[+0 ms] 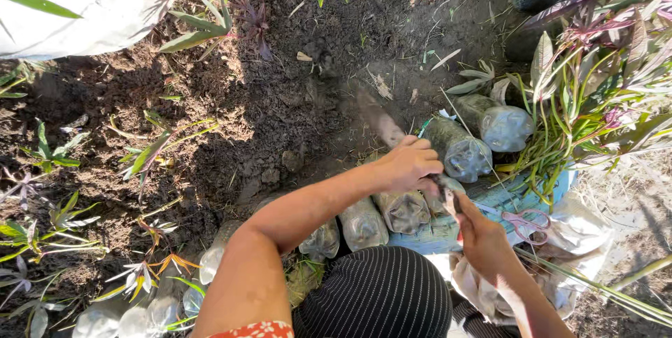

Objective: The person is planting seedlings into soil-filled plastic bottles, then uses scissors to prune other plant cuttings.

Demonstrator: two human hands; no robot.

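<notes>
Here, head view: looking straight down at two bare arms working over dark, loose garden soil (294, 100).
Left hand: the left hand (407, 164) is curling shut, knuckles up, pressing down on the neck end of a clear plastic bottle packed with soil (404, 210); the fingertips are tucking under, so exactly what they are pinching cannot be told.
Right hand: the right hand (483, 236) is closing around a thin dark tool (451, 201), its tip pointing toward the left hand; whether it is a blade or a stick is too small to tell.
Bottle being worked: it is lying on its side just below the left hand, at the edge of the soil bed, touching its neighbours.
Row of bottles: more clear soil-filled plastic bottles (462, 152) are lying side by side in a curving line, running from the lower left of the picture to the upper right.
Scissors: a pair of pink-handled scissors (525, 224) is resting on a light blue sack (434, 233), just beside the right hand.
Cuttings: a bundle of long green and purple leafy stems (581, 100) is lying to the right, over the sack.
Seedlings: small green and reddish plants (147, 156) are standing in the soil to the left.
Lap: dark striped fabric (378, 296) is showing at the bottom, between the arms.
Corner: a white bag (91, 16) is sitting at the upper left.
</notes>
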